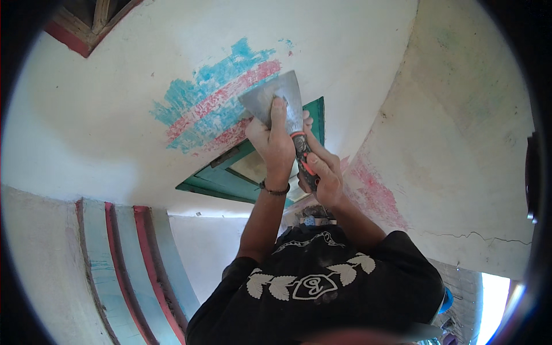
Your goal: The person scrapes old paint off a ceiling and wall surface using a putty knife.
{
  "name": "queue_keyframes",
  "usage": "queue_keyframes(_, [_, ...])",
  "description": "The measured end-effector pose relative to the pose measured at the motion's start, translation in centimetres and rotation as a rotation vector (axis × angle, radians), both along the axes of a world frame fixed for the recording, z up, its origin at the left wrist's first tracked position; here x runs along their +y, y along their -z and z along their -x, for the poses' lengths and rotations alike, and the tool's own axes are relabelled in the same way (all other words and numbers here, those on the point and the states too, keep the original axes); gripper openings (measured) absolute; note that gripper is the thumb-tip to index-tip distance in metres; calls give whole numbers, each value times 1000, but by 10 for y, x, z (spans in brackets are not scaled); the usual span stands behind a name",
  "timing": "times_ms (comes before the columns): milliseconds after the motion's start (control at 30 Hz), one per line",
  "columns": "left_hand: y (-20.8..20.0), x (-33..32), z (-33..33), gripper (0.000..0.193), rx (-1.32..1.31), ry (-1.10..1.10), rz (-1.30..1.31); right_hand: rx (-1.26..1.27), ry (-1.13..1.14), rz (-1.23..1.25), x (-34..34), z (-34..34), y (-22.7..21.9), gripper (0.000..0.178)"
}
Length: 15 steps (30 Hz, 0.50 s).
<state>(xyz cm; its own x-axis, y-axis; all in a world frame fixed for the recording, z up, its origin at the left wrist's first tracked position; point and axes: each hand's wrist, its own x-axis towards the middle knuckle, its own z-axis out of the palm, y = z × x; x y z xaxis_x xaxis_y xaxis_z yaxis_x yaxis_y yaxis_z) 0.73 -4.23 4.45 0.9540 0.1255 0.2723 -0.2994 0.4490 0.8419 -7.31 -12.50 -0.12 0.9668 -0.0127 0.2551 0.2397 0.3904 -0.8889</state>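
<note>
A wide-bladed putty knife [294, 109] is held up in front of me, its metal blade tilted toward the upper left. My right hand [325, 178] wraps round its dark handle with orange trim. My left hand [277, 141], with a dark bracelet at the wrist, grips the blade, the thumb lying along its face. Fingertips show past the blade's right edge; whose hand they belong to I cannot tell. Behind the blade is a pale wall [132, 103] with a roughly brushed patch of blue and red paint [213, 95].
A green frame [215, 183] is set in the wall behind my hands. More red paint [376, 187] marks the adjoining wall on the right, which has a crack. Red-edged ledges [121, 264] are at lower left. A red-edged opening [86, 40] is at upper left.
</note>
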Motion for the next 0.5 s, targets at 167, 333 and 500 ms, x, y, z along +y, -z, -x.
queue_keyframes(167, [7, 2, 10, 27, 28, -4, -6, -24, 30, 20, 3, 4, 23, 63])
queue_keyframes(333, [26, 12, 12, 29, 31, -64, -52, -45, 29, 44, 10, 3, 37, 63])
queue_keyframes(500, [-14, 0, -6, 32, -80, 0, -31, -36, -44, -58, -2, -6, -13, 63])
